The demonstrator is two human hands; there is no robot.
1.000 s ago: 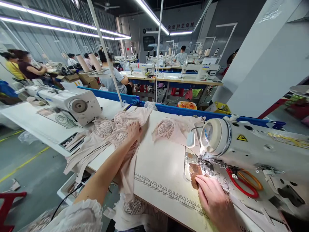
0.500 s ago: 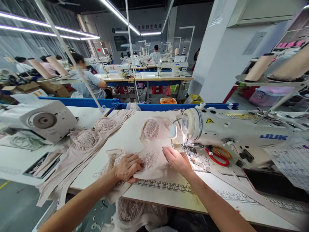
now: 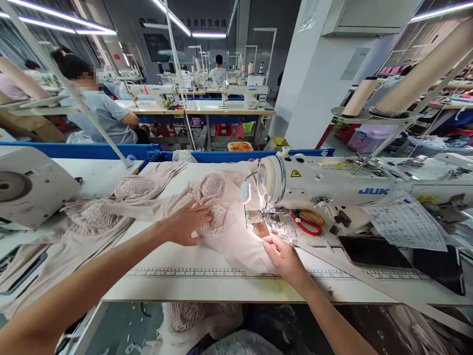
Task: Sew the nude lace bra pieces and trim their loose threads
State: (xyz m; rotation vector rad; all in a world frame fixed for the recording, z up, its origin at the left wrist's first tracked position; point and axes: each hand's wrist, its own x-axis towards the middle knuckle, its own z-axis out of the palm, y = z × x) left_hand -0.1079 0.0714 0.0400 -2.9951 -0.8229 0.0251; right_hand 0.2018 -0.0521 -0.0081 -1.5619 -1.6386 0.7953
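Positioning seems the step; the left hand point(image 3: 184, 224) spreads over the beige lace bra point(image 3: 221, 222); the right hand point(image 3: 284, 256) pinches its edge near the sewing machine point(image 3: 314, 178). Next likely calls for flat alignment.

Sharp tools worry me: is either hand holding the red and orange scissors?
No, the scissors lie untouched, apart from the left hand and the right hand.

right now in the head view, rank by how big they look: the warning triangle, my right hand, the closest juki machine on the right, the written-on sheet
1. juki machine
2. written-on sheet
3. right hand
4. warning triangle
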